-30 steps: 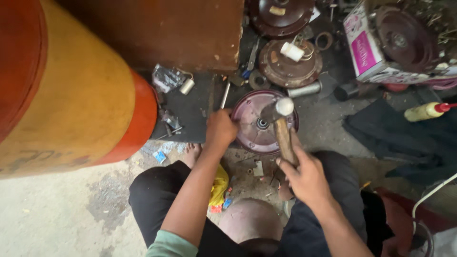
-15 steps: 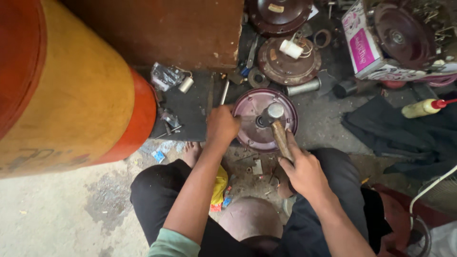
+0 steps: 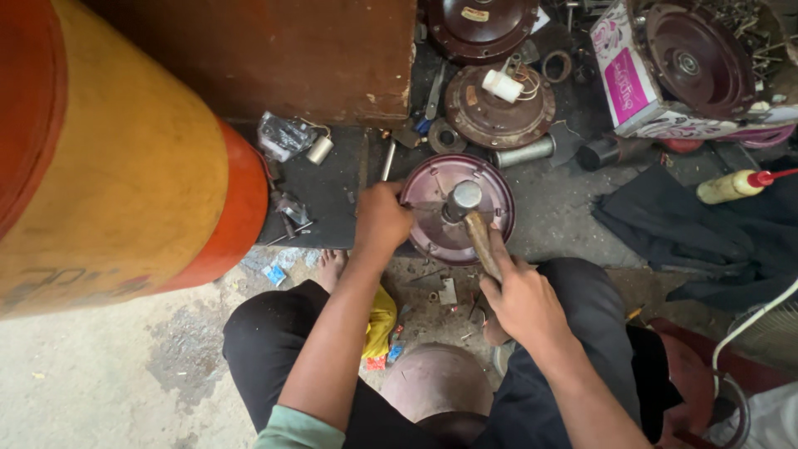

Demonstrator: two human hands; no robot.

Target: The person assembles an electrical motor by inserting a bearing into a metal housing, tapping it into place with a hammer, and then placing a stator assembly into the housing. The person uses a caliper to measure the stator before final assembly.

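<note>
Right hand (image 3: 519, 299) grips a wooden-handled hammer (image 3: 470, 216) (head at the centre) on a maroon round cover (image 3: 490, 187); left hand (image 3: 382, 218) clasps its nine o'clock rim.

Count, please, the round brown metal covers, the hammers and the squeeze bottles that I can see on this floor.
Round brown metal covers: 4 (under the hammer, in the box)
Hammer: 1
Squeeze bottle: 1
Total: 6

The left hand (image 3: 381, 218) hides the near rim of the round maroon metal cover (image 3: 486, 187); the large yellow-and-orange cylinder (image 3: 125, 166) runs off the left edge.
</note>
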